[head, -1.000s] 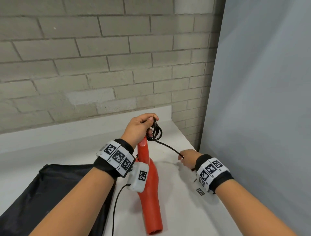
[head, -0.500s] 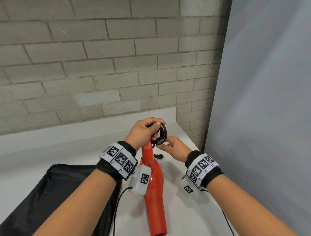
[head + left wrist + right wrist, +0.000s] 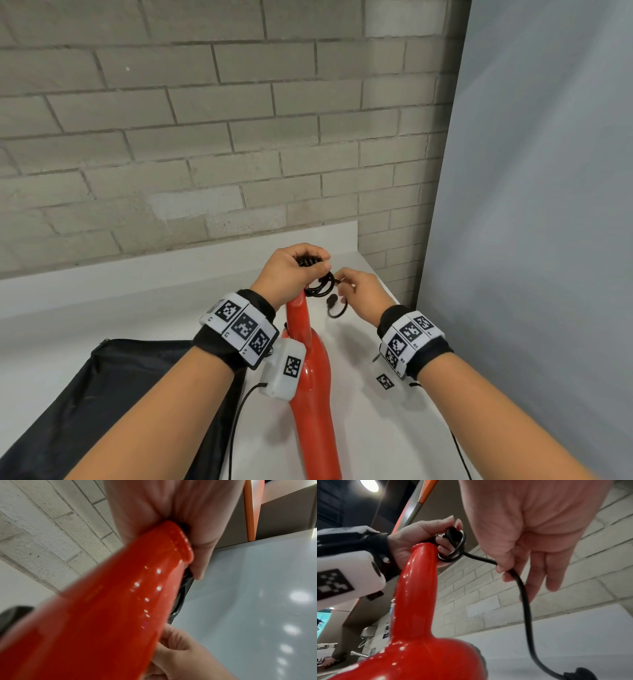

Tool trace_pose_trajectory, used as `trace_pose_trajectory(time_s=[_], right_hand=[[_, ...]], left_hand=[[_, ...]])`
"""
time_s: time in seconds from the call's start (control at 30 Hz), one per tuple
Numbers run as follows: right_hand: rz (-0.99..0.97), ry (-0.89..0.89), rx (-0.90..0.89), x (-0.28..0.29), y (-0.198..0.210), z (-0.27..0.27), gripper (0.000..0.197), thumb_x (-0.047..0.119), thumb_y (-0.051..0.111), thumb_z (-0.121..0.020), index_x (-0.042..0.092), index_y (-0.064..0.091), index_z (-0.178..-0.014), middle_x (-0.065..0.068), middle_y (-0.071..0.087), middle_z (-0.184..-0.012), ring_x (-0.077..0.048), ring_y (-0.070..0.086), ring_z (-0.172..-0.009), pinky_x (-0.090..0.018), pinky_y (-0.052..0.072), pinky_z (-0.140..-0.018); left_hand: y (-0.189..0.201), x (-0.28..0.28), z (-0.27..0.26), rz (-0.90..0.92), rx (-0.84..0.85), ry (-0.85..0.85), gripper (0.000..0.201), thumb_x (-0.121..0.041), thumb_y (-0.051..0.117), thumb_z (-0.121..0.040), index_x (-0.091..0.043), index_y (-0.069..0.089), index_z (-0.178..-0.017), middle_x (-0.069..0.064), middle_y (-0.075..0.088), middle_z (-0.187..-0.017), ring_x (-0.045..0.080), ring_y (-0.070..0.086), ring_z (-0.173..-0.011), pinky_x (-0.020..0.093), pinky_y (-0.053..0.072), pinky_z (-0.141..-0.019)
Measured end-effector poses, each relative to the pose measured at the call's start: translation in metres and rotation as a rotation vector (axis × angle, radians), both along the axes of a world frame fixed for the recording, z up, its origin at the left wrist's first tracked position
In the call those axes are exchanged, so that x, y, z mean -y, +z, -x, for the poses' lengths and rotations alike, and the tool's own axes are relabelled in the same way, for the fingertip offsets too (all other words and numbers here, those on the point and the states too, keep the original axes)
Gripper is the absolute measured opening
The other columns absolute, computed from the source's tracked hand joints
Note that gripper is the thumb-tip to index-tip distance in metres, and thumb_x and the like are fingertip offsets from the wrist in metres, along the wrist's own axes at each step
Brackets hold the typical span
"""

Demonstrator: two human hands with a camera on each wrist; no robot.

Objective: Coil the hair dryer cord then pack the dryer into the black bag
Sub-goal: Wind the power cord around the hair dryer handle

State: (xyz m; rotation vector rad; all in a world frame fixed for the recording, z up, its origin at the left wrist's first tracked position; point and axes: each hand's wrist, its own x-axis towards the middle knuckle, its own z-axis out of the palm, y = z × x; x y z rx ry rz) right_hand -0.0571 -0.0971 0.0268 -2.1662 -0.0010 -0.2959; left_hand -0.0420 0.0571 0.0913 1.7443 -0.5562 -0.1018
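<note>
A glossy red hair dryer lies on the white counter, handle end raised. My left hand grips the handle tip together with black cord loops; the same coil shows in the right wrist view, wound round the left fingers. My right hand pinches the free cord just beside the coil, and the plug dangles below it. The black bag lies flat at the lower left, partly under my left forearm. In the left wrist view the dryer handle fills the frame.
A brick wall runs behind the counter, with a low white backsplash. A grey panel closes the right side. The counter's right edge lies just beyond my right wrist. Thin sensor cables trail from both wristbands.
My right hand came up from the counter to the coil beside my left hand, bringing the slack cord with it. Only a short tail with the plug hangs loose now.
</note>
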Motion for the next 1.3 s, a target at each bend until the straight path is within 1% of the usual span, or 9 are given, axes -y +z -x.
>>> trace_pose_trajectory(time_s=[0.17, 0.27, 0.47, 0.57, 0.73, 0.93, 1.17, 1.23, 1.3], right_hand=[[0.129, 0.022, 0.051, 0.010, 0.014, -0.001, 0.028, 0.004, 0.035, -0.095, 0.005, 0.061, -0.106, -0.013, 0.054, -0.098, -0.021, 0.055, -0.080, -0.011, 0.041, -0.062], [0.154, 0.028, 0.126, 0.012, 0.029, 0.003, 0.027, 0.012, 0.038, -0.096, 0.003, 0.064, -0.101, -0.007, 0.055, -0.091, -0.009, 0.048, -0.074, -0.022, 0.033, -0.072], [0.140, -0.090, 0.351, 0.010, 0.069, 0.005, 0.025, 0.010, 0.044, -0.094, -0.001, 0.066, -0.089, -0.015, 0.065, -0.094, -0.014, 0.049, -0.085, -0.017, 0.029, -0.070], [0.151, -0.076, 0.373, 0.010, 0.078, 0.010, 0.025, 0.013, 0.044, -0.094, 0.002, 0.066, -0.091, -0.011, 0.063, -0.094, -0.015, 0.050, -0.088, -0.020, 0.033, -0.075], [0.085, -0.004, 0.400, 0.013, 0.080, 0.020, 0.022, 0.012, 0.048, -0.093, 0.003, 0.067, -0.091, -0.001, 0.059, -0.083, -0.005, 0.050, -0.073, -0.003, 0.036, -0.065], [-0.057, 0.106, 0.112, 0.037, 0.055, 0.025, 0.011, 0.012, 0.051, -0.091, 0.010, 0.061, -0.094, 0.004, 0.055, -0.076, -0.008, 0.050, -0.069, 0.000, 0.039, -0.058], [0.276, 0.090, -0.357, 0.049, -0.019, 0.013, 0.042, 0.019, 0.056, -0.088, 0.025, 0.046, -0.129, -0.008, 0.048, -0.126, -0.019, 0.050, -0.103, -0.024, 0.037, -0.088], [0.315, 0.122, -0.410, 0.044, -0.032, 0.010, 0.040, 0.017, 0.056, -0.088, 0.023, 0.049, -0.127, -0.012, 0.047, -0.130, -0.024, 0.047, -0.118, -0.026, 0.034, -0.095], [0.296, 0.125, -0.419, 0.040, -0.040, 0.007, 0.018, 0.013, 0.055, -0.088, 0.017, 0.062, -0.104, -0.012, 0.055, -0.121, -0.020, 0.053, -0.106, -0.024, 0.036, -0.090]], left_hand=[[0.002, -0.001, -0.007, -0.078, 0.016, 0.034, 0.012, -0.010, 0.068, -0.078, -0.018, 0.067, -0.086, -0.003, 0.062, -0.080, -0.002, 0.055, -0.059, 0.008, 0.041, -0.055], [0.004, -0.004, -0.010, -0.100, 0.013, 0.036, 0.011, -0.010, 0.068, -0.078, -0.020, 0.067, -0.082, -0.003, 0.062, -0.076, -0.006, 0.053, -0.050, 0.009, 0.042, -0.055], [0.007, 0.003, -0.008, -0.151, -0.024, -0.026, 0.016, -0.007, 0.066, -0.079, -0.012, 0.068, -0.094, 0.009, 0.063, -0.071, -0.001, 0.049, -0.043, 0.015, 0.044, -0.054], [0.006, 0.006, -0.008, -0.125, -0.030, -0.028, 0.023, -0.009, 0.066, -0.079, -0.019, 0.064, -0.100, 0.025, 0.068, -0.095, 0.003, 0.049, -0.045, 0.021, 0.045, -0.058], [0.004, 0.010, -0.008, -0.124, -0.021, -0.018, 0.026, -0.011, 0.063, -0.082, -0.016, 0.064, -0.108, 0.010, 0.060, -0.072, 0.008, 0.046, -0.047, 0.023, 0.043, -0.059], [0.002, 0.010, -0.011, -0.059, -0.041, 0.071, 0.009, -0.011, 0.061, -0.084, -0.011, 0.067, -0.090, 0.003, 0.053, -0.060, 0.007, 0.046, -0.046, 0.022, 0.047, -0.056], [0.001, 0.008, -0.005, -0.006, -0.046, 0.074, 0.009, -0.010, 0.059, -0.085, -0.015, 0.066, -0.085, 0.007, 0.059, -0.073, 0.007, 0.047, -0.049, 0.019, 0.048, -0.053], [0.002, 0.008, -0.002, 0.000, -0.043, 0.073, 0.009, -0.009, 0.059, -0.085, -0.015, 0.066, -0.085, 0.003, 0.059, -0.070, 0.008, 0.047, -0.051, 0.018, 0.049, -0.052], [0.002, 0.007, 0.001, 0.000, -0.032, 0.088, 0.009, -0.011, 0.059, -0.085, -0.016, 0.066, -0.085, 0.002, 0.061, -0.074, 0.004, 0.051, -0.048, 0.017, 0.048, -0.051]])
